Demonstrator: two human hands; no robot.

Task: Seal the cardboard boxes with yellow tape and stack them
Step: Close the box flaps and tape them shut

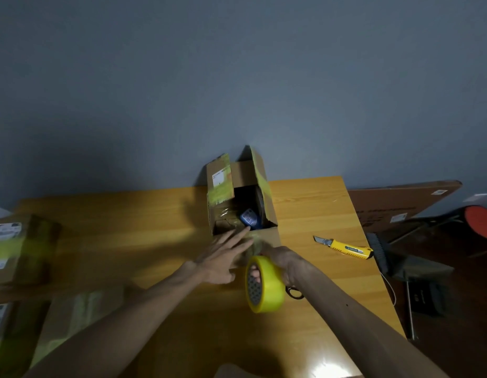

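Open box: we are looking at the cardboard box [243, 203] standing on the wooden surface [313, 208] by the wall, its top flaps up and a blue item [249, 217] lying inside.
Left hand: our left hand [223, 259] is reaching toward the near edge of the box with fingers spread flat; its grip is wide open and holding nothing.
Right hand: our right hand [286, 264] is closing its grip on the yellow tape roll [264, 283], fingers through the core, just beside the box's near wall.
Tape end: we cannot tell whether a free strip is running from the roll to the box; that spot is blurred.
Risk, flaps: we are judging that taping before the flaps are folded down would leave the seam gaping.
Risk, contents: the blue item could be jamming a flap if it is sitting too high.
Risk, knife: the yellow utility knife [346, 248] is lying near our right forearm with its blade showing; a sweeping pull of tape could be catching it.
Other boxes: taped boxes [16, 246] are sitting blurred at the left, well apart.
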